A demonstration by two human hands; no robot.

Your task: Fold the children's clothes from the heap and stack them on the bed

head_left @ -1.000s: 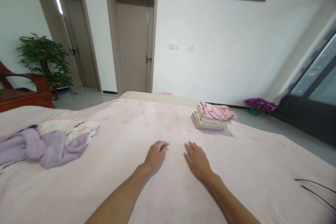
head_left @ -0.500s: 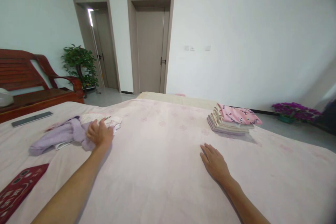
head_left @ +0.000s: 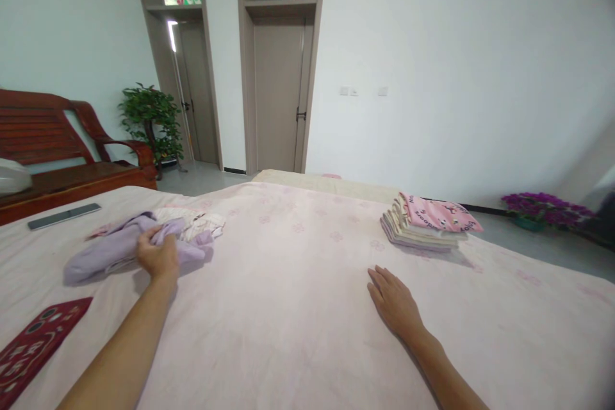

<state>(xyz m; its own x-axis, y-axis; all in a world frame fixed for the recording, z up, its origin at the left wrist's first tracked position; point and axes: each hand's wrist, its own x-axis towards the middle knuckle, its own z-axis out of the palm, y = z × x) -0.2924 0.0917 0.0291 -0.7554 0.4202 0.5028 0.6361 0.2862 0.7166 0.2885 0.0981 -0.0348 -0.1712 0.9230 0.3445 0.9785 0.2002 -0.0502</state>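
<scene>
My left hand [head_left: 157, 255] is closed on a crumpled lilac garment [head_left: 108, 250] at the left of the bed-like surface, bunching part of it up between the fingers. Behind that garment lies a white patterned cloth [head_left: 199, 223], partly covered by it. My right hand [head_left: 393, 295] rests palm down on the pale pink sheet [head_left: 288, 307], fingers stretched out and holding nothing. Beyond it and to the right sits a neat stack of folded clothes [head_left: 418, 236], topped by a pink printed piece [head_left: 439, 213].
A dark phone [head_left: 65, 216] lies at the far left, and a red case with lettering [head_left: 41, 346] lies nearer to me. Past the sheet stand a wooden bench [head_left: 72, 147], a leafy plant [head_left: 151, 118] and purple flowers [head_left: 545, 210].
My left hand has moved left and closed on the lilac garment, lifting a fold of it. My right hand stays in place. The view has shifted slightly.
</scene>
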